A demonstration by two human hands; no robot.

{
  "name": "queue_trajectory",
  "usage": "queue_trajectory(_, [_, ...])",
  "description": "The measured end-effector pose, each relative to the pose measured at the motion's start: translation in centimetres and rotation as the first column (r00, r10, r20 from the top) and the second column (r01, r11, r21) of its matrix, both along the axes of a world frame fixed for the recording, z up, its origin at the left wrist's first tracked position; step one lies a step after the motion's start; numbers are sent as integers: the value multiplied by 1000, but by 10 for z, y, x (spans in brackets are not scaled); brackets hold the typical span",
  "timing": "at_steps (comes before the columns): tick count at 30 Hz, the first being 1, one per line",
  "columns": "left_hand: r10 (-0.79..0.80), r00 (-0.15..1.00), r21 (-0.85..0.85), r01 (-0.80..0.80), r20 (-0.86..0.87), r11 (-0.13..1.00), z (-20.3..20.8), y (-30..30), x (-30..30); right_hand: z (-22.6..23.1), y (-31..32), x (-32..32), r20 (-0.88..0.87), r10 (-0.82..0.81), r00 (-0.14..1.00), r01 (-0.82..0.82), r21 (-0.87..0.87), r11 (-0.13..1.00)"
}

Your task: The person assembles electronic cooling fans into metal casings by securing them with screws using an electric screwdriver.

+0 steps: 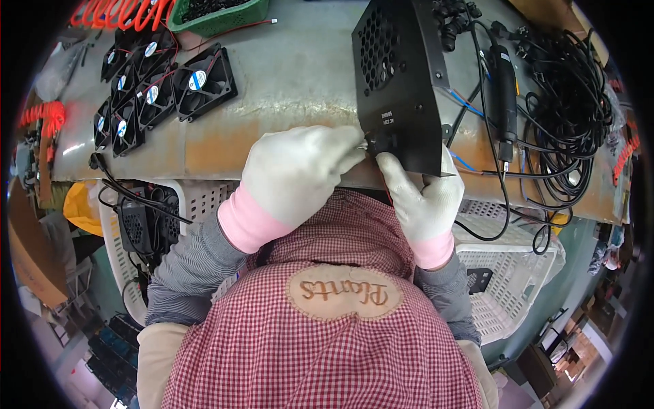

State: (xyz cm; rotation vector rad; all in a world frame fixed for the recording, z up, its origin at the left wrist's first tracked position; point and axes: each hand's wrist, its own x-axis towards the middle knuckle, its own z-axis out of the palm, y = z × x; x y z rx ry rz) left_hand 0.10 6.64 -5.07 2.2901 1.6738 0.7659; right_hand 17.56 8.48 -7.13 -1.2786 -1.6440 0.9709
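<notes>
A black metal housing panel (398, 102) with a honeycomb vent stands tilted over the near edge of the workbench. My right hand (428, 198), in a white glove with a pink cuff, grips its lower end, thumb on the near face and fingers behind. In a matching glove, my left hand (296, 170) is closed, its fingertips pinched together at the panel's lower left edge. A small shiny bit shows at those fingertips, too small to name. A thin dark and red wire hangs just below the panel, beside my right thumb.
Several black cooling fans (203, 82) lie at the left of the metal workbench (293, 75), near a green basket (221, 17). Coiled black cables (569, 123) and a black electric screwdriver (505, 102) are on the right. White plastic baskets (514, 273) stand below the bench edge.
</notes>
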Motion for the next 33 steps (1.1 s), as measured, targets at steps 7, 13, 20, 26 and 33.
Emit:
queue_trajectory(7, [7, 1000, 28, -7, 12, 1000, -5, -5, -4, 1, 2, -1, 22, 49, 999, -49, 22, 999])
queue_trajectory(13, [332, 680, -606, 208, 654, 768, 2, 16, -23, 3, 6, -3, 224, 48, 973, -94, 198, 976])
queue_trajectory(20, [-164, 986, -94, 162, -10, 982, -12, 6, -15, 0, 9, -1, 181, 35, 983, -63, 155, 986])
queue_trajectory(26, [78, 905, -133, -25, 418, 991, -9, -5, -5, 4, 8, 4, 63, 20, 998, -16, -69, 997])
queue_trajectory(33, [196, 882, -357, -34, 428, 933, 2, 1, -16, 2, 8, -3, 39, 83, 996, -85, 53, 995])
